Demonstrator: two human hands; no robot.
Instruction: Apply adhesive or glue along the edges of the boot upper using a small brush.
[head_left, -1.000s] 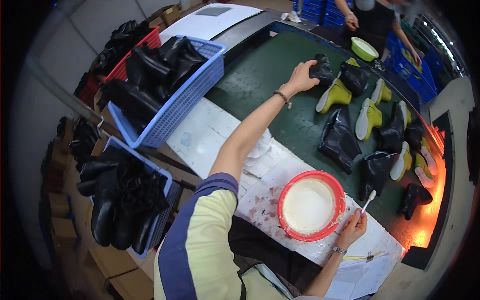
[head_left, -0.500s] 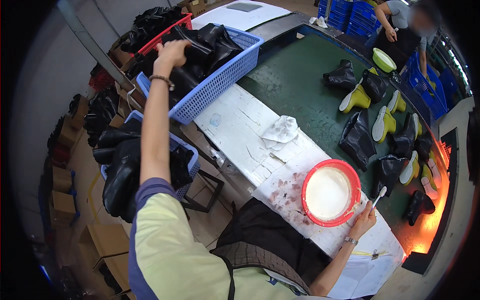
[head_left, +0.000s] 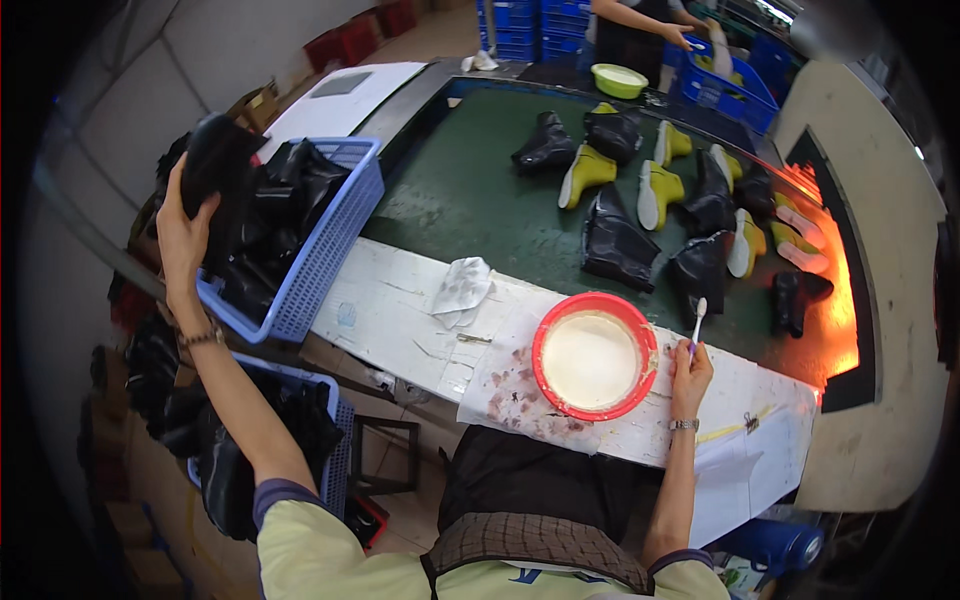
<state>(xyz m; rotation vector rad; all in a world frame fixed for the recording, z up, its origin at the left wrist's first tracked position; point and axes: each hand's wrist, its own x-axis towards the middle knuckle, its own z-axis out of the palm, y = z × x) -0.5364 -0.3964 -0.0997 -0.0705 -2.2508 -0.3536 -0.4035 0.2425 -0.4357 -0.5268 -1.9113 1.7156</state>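
My left hand (head_left: 184, 225) grips a black boot upper (head_left: 218, 160), raised over the far left side of a blue basket (head_left: 330, 250) filled with more black uppers. Over at the right, my right hand (head_left: 690, 380) is closed around a toothbrush (head_left: 698, 325), its white head pointing up and away. Beside that hand stands a red bowl (head_left: 540, 365) of creamy white paste, resting on a stained sheet on the white board. The paste surface is smooth, with smears along the bowl's right rim.
Black uppers and yellow-green boot pieces with pale soles lie across the green belt (head_left: 480, 215), which runs toward an orange-lit opening (head_left: 835, 335). A crumpled cloth (head_left: 463, 292) lies on the board. Below left sits another basket (head_left: 342, 440). A co-worker reaches into a blue crate (head_left: 755, 108) beyond.
My left hand has lifted a black boot upper out of the basket and moved left. The view has swung, and my right hand still holds the toothbrush beside the bowl.
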